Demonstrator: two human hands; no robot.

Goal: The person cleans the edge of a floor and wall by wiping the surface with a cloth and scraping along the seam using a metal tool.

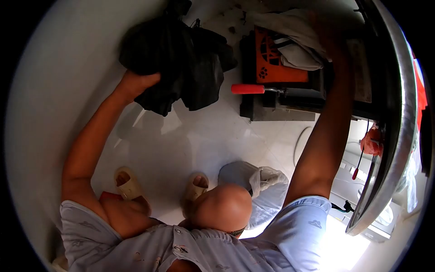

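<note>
My left hand (139, 84) is closed on the lower left edge of a crumpled black bag (176, 63), which hangs at the upper left. My right arm reaches up to the upper right, where my right hand (322, 34) is in deep shadow beside a bunched pale cloth (301, 47). Its fingers cannot be made out. The cloth lies over an orange panel (282, 72) with black cut-out shapes. Just below the panel, a red handle (248, 89) sticks out to the left on a metal rod.
A round metal-edged tabletop (405, 99) curves along the right side. A bin with a clear plastic liner (267, 190) stands near my knee. A red bag (371, 141) hangs under the tabletop. A white wall (50, 90) is at the left.
</note>
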